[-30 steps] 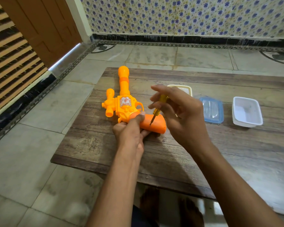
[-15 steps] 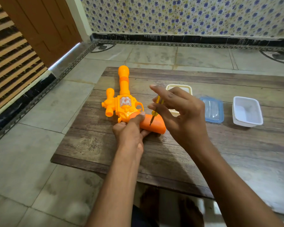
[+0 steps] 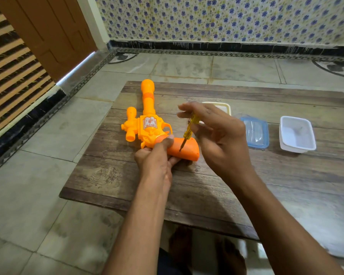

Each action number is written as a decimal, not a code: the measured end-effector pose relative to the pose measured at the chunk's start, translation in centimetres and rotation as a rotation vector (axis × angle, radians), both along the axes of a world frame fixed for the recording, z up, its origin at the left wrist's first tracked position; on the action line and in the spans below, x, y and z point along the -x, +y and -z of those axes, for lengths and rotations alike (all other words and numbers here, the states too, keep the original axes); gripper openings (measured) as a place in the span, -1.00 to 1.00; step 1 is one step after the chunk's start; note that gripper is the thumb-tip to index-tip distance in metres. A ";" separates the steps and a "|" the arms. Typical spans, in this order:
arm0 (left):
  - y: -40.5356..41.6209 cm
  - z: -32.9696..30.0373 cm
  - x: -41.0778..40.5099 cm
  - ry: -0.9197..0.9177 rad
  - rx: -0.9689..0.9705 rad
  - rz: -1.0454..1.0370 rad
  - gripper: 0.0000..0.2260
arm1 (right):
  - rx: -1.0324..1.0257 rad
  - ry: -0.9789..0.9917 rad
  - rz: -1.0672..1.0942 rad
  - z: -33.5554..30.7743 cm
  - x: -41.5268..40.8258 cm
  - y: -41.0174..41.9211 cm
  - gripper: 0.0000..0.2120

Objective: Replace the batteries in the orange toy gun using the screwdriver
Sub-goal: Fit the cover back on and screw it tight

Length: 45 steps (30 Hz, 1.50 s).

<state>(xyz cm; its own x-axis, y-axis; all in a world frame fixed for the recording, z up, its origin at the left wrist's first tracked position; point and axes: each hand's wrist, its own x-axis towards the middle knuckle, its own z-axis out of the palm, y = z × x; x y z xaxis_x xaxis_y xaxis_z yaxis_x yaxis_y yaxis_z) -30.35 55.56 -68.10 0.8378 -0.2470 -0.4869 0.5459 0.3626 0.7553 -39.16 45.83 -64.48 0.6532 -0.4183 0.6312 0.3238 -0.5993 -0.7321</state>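
1 orange toy gun flat on wooden desk, l hand gripping its handle. r hand pinches 1 yellow screwdriver, tip on handle. 2 white containers, 1 blue-rimmed lid at right.

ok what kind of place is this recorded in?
Likely a room in a home, not a lab: tiled floor, floral wallpaper, a wooden door, and a low wooden table the person works at.

home, floral wall tiles, wooden door
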 end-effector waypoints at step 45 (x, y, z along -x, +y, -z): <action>0.0 -0.3 0.2 0.021 0.008 0.007 -0.80 | 0.099 -0.004 0.034 0.0 -0.3 0.1 -0.63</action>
